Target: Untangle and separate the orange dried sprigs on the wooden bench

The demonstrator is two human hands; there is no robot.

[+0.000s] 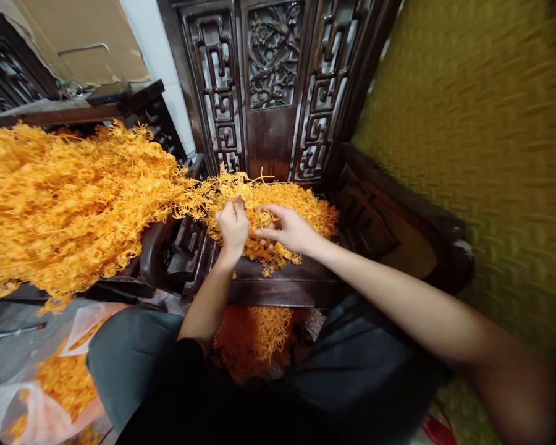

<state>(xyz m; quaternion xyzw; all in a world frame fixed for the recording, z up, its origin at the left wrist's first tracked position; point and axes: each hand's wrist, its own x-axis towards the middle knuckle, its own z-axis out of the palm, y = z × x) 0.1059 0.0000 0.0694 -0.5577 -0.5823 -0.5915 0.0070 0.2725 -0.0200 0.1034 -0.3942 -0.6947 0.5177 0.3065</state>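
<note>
A pile of orange, thin-branched plastic-looking pieces (306, 207) lies on the seat of a dark carved wooden chair (278, 287). Over this pile, my left hand (233, 225) is closed in a pinch on an orange branched piece (234, 180), whose thin stems stick up beyond the fingers. Close to its right, my right hand (287, 230) has its thumb and fingers curved and apart. Orange bits show between those fingers, but they look like part of the pile behind. The fingertips of both hands are partly hidden.
A larger orange heap (65, 198) rises at the left beside the chair's arm. More orange pieces (273, 330) lie below the seat between my knees. A plastic bag (41, 408) with orange pieces sits on the floor, lower left. A yellow-green textured surface (482, 123) stands at the right.
</note>
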